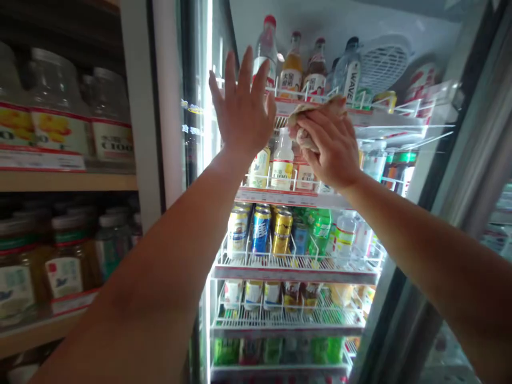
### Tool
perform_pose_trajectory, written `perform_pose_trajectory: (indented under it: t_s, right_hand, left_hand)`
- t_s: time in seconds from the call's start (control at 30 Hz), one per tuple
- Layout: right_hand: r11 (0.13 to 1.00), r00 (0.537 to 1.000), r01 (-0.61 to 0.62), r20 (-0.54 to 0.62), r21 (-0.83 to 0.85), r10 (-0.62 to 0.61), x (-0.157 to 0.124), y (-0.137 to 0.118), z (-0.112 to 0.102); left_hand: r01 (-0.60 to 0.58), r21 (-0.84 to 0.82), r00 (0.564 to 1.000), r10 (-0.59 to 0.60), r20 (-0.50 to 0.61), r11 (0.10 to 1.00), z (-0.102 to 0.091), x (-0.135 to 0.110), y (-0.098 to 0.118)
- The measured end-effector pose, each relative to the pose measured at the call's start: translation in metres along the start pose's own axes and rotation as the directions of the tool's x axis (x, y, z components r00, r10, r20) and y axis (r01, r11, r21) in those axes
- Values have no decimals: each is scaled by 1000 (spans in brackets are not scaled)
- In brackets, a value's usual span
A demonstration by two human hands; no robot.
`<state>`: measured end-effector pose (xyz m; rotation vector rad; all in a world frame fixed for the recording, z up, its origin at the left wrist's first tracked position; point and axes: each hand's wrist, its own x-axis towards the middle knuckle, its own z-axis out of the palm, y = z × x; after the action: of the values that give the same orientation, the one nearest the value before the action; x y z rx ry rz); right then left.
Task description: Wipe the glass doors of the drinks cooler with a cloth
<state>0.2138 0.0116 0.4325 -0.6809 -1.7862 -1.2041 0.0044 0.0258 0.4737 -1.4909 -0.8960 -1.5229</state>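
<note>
My left hand (243, 106) is raised with its fingers spread and its back toward me, in front of the upper shelves of a lit drinks fridge. Nothing is in it; whether the palm touches glass I cannot tell. To its right, my right hand (330, 140) grips a bunched beige cloth (302, 113), which shows along the fingers and under the palm. Behind the hands stand a red-capped bottle (267, 45), an orange drink bottle (292, 69) and a clear bottle (347, 69) on the top shelf. My right hand partly hides the shelf below.
Lower wire shelves hold drink cans (261, 230), green bottles (320, 230) and more drinks. A round white vent grille (382, 63) sits at the fridge's upper back. At left, a wooden shelf (68, 181) carries large bottles (58, 101). A dark door frame (434, 229) runs down the right.
</note>
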Motion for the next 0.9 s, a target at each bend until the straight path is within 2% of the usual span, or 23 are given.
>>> perform_pose_trajectory:
  t_s: [0.07,0.13,0.2,0.23,0.3,0.37,0.43,0.47,0.5,0.57,0.63,0.67,0.7,0.73,0.8,0.83,0.9]
  right_hand:
    - [985,976,-171,-131,10,171,10,11,3]
    - [933,897,-358,-262,42,356,25,23,7]
    - [879,824,-473,-320,66,467,36,29,7]
    - [875,823,-480,-312,62,474,39,29,6]
    - [923,897,-384,-226,31,381,36,22,3]
    - [983,978,-184,-101,18,184,25,14,-1]
    - [999,1000,-19,-2,38,19,15,14,-4]
    - [999,1000,13,17,50,-14,13,17,-6]
    - [998,1000,1,8,57,-2,14,23,-6]
    - [988,986,-140,-86,59,145,22,38,-6]
    - [941,916,-332,-220,58,337,33,48,-5]
    - [918,882,-393,-261,52,392,37,49,-5]
    - [911,873,-410,-273,40,404,40,46,-4]
    - [925,893,-380,-252,23,373,40,41,-4]
    - [973,964,-231,-138,0,229,39,28,-5]
    - [987,984,-158,-81,-1,158,38,24,-6]
    - [993,993,-114,-34,-13,114,40,23,-10]
  left_hand:
    - [-10,12,1000,10,2,1000,2,1,-2]
    - [-5,33,1000,4,9,999,2,1,-3]
    - [12,68,1000,-14,28,998,2,2,-2]
    - [15,81,999,-17,27,997,2,2,-2]
    - [9,91,1000,-10,8,996,2,1,-1]
    - [-3,72,1000,4,-11,997,2,1,-1]
    - [1,58,1000,0,-15,998,4,0,-2]
    - [9,55,1000,-8,-19,998,5,1,-2]
    - [12,63,1000,-11,-18,998,6,1,-2]
    - [21,105,1000,-21,-3,994,7,1,-3]
    - [19,151,1000,-22,22,988,8,2,-4]
    - [21,171,999,-27,29,985,8,2,-4]
    - [24,188,999,-31,36,982,7,2,-4]
    - [25,200,998,-34,46,979,7,3,-5]
    - [23,217,995,-43,85,976,8,4,-6]
    - [27,222,993,-51,102,975,9,4,-7]
    - [29,243,991,-60,121,970,12,5,-9]
